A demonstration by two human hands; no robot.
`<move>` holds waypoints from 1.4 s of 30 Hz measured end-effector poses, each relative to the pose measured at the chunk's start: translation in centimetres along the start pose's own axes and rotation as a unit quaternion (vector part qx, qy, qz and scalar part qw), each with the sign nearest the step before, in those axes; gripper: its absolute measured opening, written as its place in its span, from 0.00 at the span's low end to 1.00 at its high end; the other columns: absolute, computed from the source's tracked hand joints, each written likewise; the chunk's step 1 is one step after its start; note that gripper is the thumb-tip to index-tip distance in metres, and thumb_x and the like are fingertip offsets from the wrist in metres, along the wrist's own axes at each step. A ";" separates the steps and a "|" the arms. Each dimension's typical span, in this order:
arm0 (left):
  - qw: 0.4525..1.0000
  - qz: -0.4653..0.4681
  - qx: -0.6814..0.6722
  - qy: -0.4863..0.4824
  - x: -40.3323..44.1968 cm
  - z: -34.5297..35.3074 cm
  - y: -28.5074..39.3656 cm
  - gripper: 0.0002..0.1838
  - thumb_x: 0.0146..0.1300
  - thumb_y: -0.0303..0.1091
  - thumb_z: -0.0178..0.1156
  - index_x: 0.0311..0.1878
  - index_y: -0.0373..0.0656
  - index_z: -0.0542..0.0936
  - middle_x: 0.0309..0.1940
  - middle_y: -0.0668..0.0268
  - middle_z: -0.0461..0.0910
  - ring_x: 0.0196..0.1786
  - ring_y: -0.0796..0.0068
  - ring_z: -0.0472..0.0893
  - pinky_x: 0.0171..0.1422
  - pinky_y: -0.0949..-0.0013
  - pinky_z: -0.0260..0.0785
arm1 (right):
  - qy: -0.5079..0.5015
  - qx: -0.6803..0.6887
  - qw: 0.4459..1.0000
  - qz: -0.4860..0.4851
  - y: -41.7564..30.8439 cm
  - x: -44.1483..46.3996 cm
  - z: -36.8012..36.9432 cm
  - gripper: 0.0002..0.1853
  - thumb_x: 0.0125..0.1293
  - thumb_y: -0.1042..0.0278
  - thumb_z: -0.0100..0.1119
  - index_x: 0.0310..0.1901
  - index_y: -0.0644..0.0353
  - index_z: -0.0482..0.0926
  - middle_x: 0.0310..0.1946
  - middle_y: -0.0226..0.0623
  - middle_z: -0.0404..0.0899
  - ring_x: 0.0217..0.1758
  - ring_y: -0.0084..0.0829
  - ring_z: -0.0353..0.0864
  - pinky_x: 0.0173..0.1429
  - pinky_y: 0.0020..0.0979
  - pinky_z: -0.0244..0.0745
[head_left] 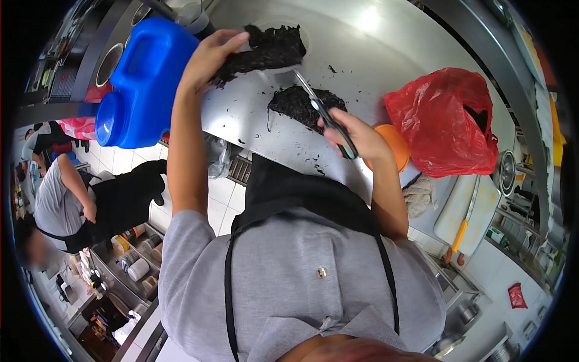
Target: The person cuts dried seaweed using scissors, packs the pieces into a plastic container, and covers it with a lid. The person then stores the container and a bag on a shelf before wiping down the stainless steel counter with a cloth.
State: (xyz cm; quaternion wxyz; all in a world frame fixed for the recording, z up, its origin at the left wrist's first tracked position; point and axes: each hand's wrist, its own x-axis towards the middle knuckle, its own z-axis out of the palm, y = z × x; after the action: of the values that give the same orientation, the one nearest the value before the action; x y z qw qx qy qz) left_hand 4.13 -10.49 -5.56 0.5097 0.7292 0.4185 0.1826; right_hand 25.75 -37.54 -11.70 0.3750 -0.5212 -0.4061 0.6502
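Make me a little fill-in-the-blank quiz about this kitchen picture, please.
1. The right hand holds a pair of ____.
2. The left hand holds a dark piece, and the large jug nearby is coloured ____.
3. The big plastic bag at right is coloured ____.
4. The knife lies on a cutting ____.

Missing words: scissors; blue; red; board.

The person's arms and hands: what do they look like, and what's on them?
Both arms have short, plain grey sleeves, and the forearms are bare. The left hand and right hand have no gloves on, and no watch or bracelet shows at either wrist.
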 end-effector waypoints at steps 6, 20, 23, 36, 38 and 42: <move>0.969 0.013 -0.247 0.002 -3.0 -1.7 -3.2 0.16 0.61 0.31 0.72 0.49 0.35 0.81 0.39 0.66 0.84 0.40 0.82 0.82 0.49 0.78 0.73 | 0.008 0.015 1.000 -0.022 3.2 -3.2 -0.1 0.21 0.73 0.54 0.59 0.57 0.59 0.69 0.30 0.28 0.70 0.29 0.19 0.70 0.33 0.26 0.73; 0.976 0.095 -0.190 0.053 -4.0 2.2 -0.1 0.14 0.62 0.25 0.70 0.50 0.34 0.81 0.41 0.64 0.85 0.41 0.81 0.83 0.48 0.78 0.75 | 0.029 -0.119 0.986 -0.111 -3.6 4.6 2.9 0.33 0.69 0.36 0.58 0.55 0.62 0.68 0.30 0.34 0.74 0.30 0.25 0.73 0.37 0.29 0.71; 0.975 0.093 -0.193 0.059 -3.9 1.9 -0.3 0.14 0.62 0.25 0.70 0.50 0.34 0.82 0.40 0.65 0.86 0.41 0.81 0.83 0.49 0.78 0.74 | 0.022 -0.121 0.986 -0.114 -3.6 4.6 2.8 0.33 0.69 0.36 0.59 0.55 0.62 0.69 0.31 0.34 0.74 0.31 0.25 0.73 0.38 0.29 0.72; 0.976 0.107 -0.177 0.068 -3.5 1.7 0.7 0.15 0.60 0.26 0.71 0.49 0.31 0.82 0.39 0.61 0.86 0.41 0.79 0.83 0.48 0.76 0.75 | -0.014 -0.096 0.992 -0.081 -5.0 4.1 2.1 0.25 0.76 0.47 0.54 0.60 0.62 0.68 0.36 0.29 0.70 0.40 0.22 0.72 0.44 0.28 0.74; 0.982 0.101 -0.150 0.054 -3.5 1.8 0.8 0.15 0.60 0.26 0.72 0.48 0.30 0.82 0.39 0.61 0.86 0.41 0.79 0.83 0.49 0.76 0.75 | -0.008 -0.093 0.993 -0.066 -5.1 4.3 2.3 0.25 0.75 0.47 0.55 0.58 0.61 0.69 0.35 0.29 0.70 0.39 0.21 0.71 0.44 0.28 0.74; 0.977 0.105 -0.175 0.053 -2.7 1.7 0.2 0.15 0.60 0.26 0.72 0.48 0.30 0.82 0.39 0.61 0.86 0.40 0.79 0.83 0.48 0.76 0.75 | 0.060 -0.059 0.991 -0.104 -4.0 5.7 2.8 0.30 0.68 0.40 0.62 0.52 0.64 0.71 0.26 0.30 0.71 0.25 0.20 0.69 0.27 0.27 0.66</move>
State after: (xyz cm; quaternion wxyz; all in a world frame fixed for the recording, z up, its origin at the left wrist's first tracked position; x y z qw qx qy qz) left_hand 3.81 -13.72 -5.66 0.5844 0.6578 0.3277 0.3442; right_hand 22.25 -31.19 -9.83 0.4326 -0.5353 -0.4726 0.5504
